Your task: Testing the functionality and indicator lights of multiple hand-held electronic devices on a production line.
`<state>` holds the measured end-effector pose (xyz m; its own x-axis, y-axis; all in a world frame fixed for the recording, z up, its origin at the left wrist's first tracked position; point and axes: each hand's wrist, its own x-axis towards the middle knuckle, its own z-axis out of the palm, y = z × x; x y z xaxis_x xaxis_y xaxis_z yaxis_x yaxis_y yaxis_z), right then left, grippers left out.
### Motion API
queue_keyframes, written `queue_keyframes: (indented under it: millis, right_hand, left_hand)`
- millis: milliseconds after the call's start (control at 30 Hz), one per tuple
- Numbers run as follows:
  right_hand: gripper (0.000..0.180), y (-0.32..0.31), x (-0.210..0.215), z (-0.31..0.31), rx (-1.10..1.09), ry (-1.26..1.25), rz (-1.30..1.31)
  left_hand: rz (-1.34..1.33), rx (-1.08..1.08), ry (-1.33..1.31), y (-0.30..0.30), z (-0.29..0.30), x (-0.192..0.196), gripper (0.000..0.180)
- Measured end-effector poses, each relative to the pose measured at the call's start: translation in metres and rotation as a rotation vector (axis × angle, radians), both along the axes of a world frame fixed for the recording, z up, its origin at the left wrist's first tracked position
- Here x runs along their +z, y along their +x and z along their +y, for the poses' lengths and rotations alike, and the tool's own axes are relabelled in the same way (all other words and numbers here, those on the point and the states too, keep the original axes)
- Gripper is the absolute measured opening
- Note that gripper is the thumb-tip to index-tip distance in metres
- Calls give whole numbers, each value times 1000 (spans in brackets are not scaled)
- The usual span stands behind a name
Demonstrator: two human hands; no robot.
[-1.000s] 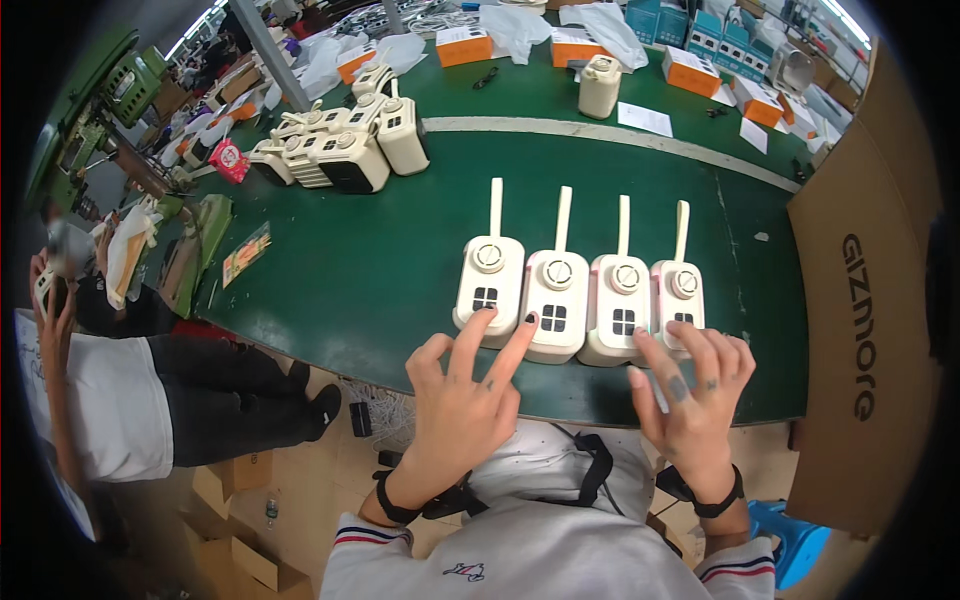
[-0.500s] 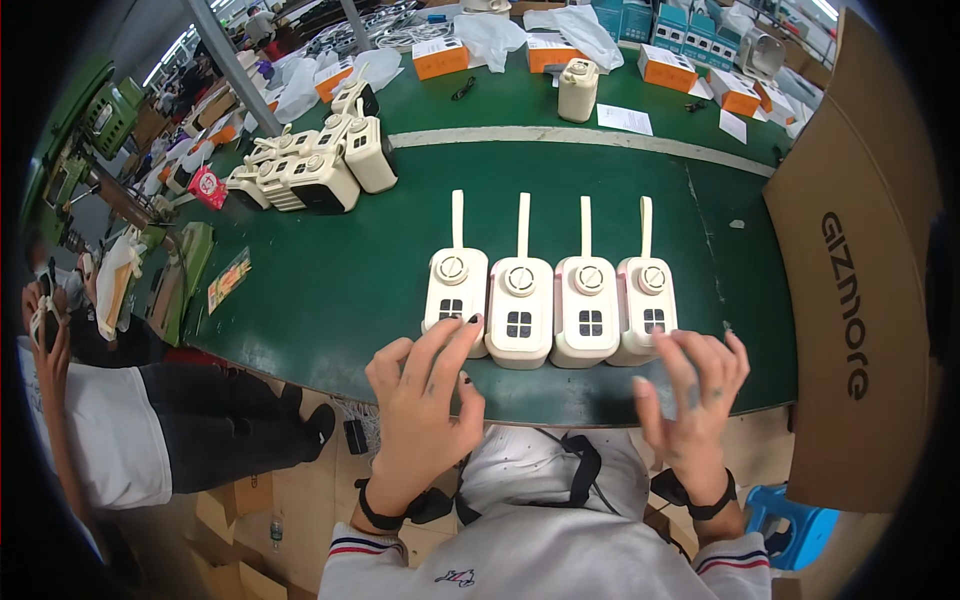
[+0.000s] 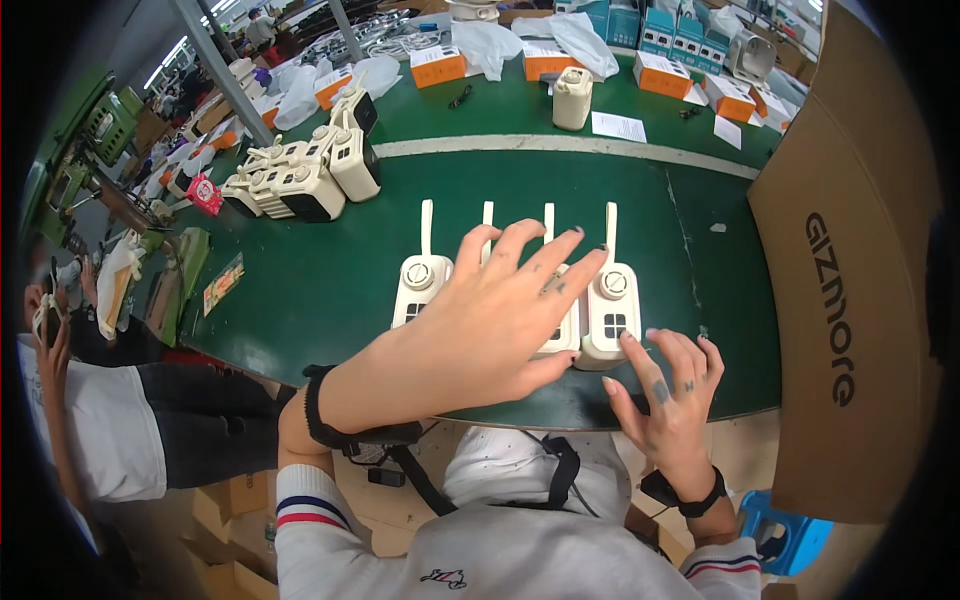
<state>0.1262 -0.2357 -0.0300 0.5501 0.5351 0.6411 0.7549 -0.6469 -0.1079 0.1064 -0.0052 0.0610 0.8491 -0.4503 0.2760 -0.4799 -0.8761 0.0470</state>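
A row of cream handheld devices stands on the green table, each with a round knob and an upright strap; dark square buttons show on the two end ones. My left hand [image 3: 505, 310] reaches across the row with its fingers spread, hiding most of the middle devices. Its fingertips are over the top of the rightmost device [image 3: 612, 315], close to the knob. My right hand [image 3: 675, 400] is open at that device's near side, with its index fingertip at the buttons. The leftmost device [image 3: 420, 272] shows its knob above my left wrist. Neither hand grips anything.
More cream devices [image 3: 305, 190] are grouped at the left, and one cream device [image 3: 572, 98] stands alone farther back. Orange-and-white boxes [image 3: 437, 67] line the back. A large cardboard box [image 3: 850, 270] stands at the right. Another person [image 3: 95, 430] works at the left, beside a green machine [image 3: 105, 125].
My left hand has swung right from the leftmost device to across the row, now over the rightmost one. My right hand stays beside the rightmost device. The view has shifted slightly.
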Motion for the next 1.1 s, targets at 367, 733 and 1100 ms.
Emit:
queue_keyframes:
  millis: [367, 733, 1100]
  right_hand:
    - [55, 11, -26, 15, 102, 225, 120]
    - [50, 91, 5, 2, 199, 4, 391]
    - [52, 220, 5, 168, 645, -207, 385]
  left_hand:
    - [48, 157, -5, -22, 13, 16, 72]
    - [83, 408, -256, -61, 80, -17, 72]
    - [108, 325, -819, -64, 76, -102, 76]
